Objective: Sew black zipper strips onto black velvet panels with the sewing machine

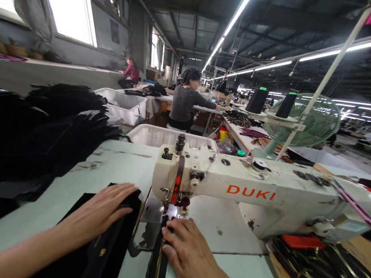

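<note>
Head view: a white plastic bin (158,136) behind the sewing machine (249,193).

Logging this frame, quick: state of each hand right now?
Left hand: open, pressing flat on a black fabric panel.
Right hand: open, fingers pressing down on a gold-edged black strip, not clearly gripping.

Sewing factory (198,32), industrial sewing machine (249,194)

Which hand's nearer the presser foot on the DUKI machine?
Right. The right hand presses the black strip just in front of the presser foot; the left hand lies farther left, on the black fabric panel beside the machine.
</note>
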### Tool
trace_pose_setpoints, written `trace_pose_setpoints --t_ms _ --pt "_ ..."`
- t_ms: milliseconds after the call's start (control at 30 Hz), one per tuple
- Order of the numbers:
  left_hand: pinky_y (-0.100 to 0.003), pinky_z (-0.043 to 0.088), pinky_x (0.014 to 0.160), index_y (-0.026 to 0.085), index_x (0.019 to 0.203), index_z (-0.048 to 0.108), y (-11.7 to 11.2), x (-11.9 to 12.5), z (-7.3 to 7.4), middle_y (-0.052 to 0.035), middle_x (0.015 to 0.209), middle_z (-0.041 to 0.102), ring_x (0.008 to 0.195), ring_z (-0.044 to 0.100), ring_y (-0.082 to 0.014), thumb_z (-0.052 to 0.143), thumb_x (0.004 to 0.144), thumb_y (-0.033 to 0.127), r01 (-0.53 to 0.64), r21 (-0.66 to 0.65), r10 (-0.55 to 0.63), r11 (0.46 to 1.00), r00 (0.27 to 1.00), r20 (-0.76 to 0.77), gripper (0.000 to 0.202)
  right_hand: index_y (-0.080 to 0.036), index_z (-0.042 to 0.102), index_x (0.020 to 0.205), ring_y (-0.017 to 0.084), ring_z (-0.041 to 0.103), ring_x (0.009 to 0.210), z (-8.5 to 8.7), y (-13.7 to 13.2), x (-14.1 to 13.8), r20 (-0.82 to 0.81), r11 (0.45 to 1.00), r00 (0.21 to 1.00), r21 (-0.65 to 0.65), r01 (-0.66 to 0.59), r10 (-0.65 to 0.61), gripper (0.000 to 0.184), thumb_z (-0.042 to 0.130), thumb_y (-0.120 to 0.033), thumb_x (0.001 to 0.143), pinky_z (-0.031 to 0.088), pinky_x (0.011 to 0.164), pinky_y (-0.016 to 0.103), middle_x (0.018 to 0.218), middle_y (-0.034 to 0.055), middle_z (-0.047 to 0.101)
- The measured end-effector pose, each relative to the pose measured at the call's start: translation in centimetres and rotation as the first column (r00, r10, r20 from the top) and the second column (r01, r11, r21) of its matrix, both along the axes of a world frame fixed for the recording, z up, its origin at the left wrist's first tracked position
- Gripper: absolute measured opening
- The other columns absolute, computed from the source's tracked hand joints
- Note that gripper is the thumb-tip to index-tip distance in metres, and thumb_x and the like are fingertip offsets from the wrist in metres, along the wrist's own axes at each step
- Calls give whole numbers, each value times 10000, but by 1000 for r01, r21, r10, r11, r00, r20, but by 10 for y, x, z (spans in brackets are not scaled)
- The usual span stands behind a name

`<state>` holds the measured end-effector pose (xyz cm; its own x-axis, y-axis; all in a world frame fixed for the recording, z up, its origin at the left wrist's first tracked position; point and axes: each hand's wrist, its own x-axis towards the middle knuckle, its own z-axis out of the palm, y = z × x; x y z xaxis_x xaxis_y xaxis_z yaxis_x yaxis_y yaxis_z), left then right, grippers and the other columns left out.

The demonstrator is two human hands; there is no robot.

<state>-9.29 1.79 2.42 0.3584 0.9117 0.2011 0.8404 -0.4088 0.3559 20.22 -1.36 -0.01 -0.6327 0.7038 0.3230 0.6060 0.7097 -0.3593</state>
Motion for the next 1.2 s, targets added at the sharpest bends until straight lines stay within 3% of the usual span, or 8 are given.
trace_pose_setpoints --t_ms 67,167,367,567,667,733,933,1200 --pt "-557 373 1060 186 1313 572 23 -15 0 -143 1344 591 1268 505 -371 614 850 435 -17 -53 17 998 1000 -2 528 -211 623 1238 226 523 1173 2 1 -1 -23 1000 1000 -29 1 -1 283 486 -306 1010 454 1010 355 1257 64 613" --pt "-460 489 916 217 1137 659 34 -16 -4 -73 1067 697 1016 635 -312 657 799 404 12 -125 -11 992 1000 13 386 -219 651 1168 222 550 1125 1 1 -3 -89 998 996 -58 -26 21 235 560 -309 970 470 981 333 1202 62 625" --pt "-292 540 702 176 906 683 19 34 -20 -22 832 708 785 676 -221 482 943 435 63 -191 -39 980 991 128 330 -204 648 1159 241 531 1162 -6 -6 -6 -149 997 989 -80 -18 6 303 660 -287 868 449 1014 333 1218 80 608" --pt "-510 396 1064 198 1315 564 -12 57 -27 -114 1356 561 1264 480 -339 612 880 350 -32 97 20 995 992 123 463 -209 656 1040 222 572 1076 -11 -7 -8 -136 999 991 -37 1 -6 228 666 -225 813 491 948 310 1139 55 628" --pt "-309 467 1030 292 1395 503 -35 54 -39 -17 1370 581 1237 543 -222 526 967 338 150 444 -138 883 989 -60 432 -210 632 1101 231 577 1093 -21 -6 -9 -97 997 995 70 13 -6 277 664 -274 833 477 993 322 1161 49 636" --pt "-227 437 1045 257 1467 422 -43 54 -53 -4 1372 599 1247 554 -171 466 999 315 272 553 -198 787 961 -191 474 -208 620 1119 222 583 1105 -29 -4 -10 -95 987 995 160 29 -14 293 661 -302 845 451 1036 310 1167 41 642" --pt "-306 82 1206 212 1521 328 -39 59 -81 -6 1407 566 1299 516 -142 412 1024 412 275 604 -128 748 953 -276 543 -198 607 1174 209 617 1066 -42 -1 -13 -111 935 992 344 92 -57 346 629 -383 883 447 1054 299 1137 33 667" --pt "-423 62 1204 240 1427 473 -46 65 -49 -24 1440 536 1326 488 -158 431 980 244 307 543 -107 782 924 -368 449 -189 617 1199 213 586 1180 -20 -13 -7 -70 957 996 281 71 -54 306 548 -357 954 442 1074 306 1248 37 649"
